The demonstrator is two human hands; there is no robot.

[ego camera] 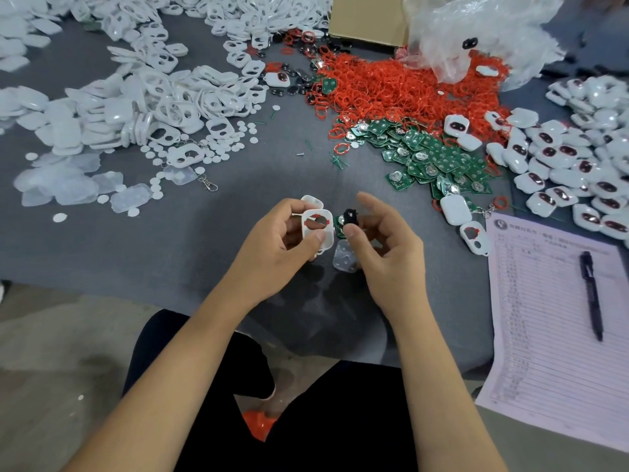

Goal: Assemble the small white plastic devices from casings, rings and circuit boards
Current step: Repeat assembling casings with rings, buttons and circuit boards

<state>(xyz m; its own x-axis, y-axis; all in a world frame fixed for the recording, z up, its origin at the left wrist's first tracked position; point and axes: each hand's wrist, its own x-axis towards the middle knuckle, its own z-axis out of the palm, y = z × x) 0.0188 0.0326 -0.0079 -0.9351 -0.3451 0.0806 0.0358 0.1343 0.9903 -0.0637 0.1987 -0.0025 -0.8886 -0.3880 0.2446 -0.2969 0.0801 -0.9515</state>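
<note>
My left hand (272,247) gripped one smooth white casing (317,233) with a red ring (315,222) in its oval window, my right hand (384,247) pinched one small black part (349,218) against a green circuit board (339,229), and beyond lay uncountable heaps of white shells (153,107), green boards (432,158) and red rings (401,86).

Bare grey table (143,247) left of hands; circuit boards (439,161) crowd right.
</note>
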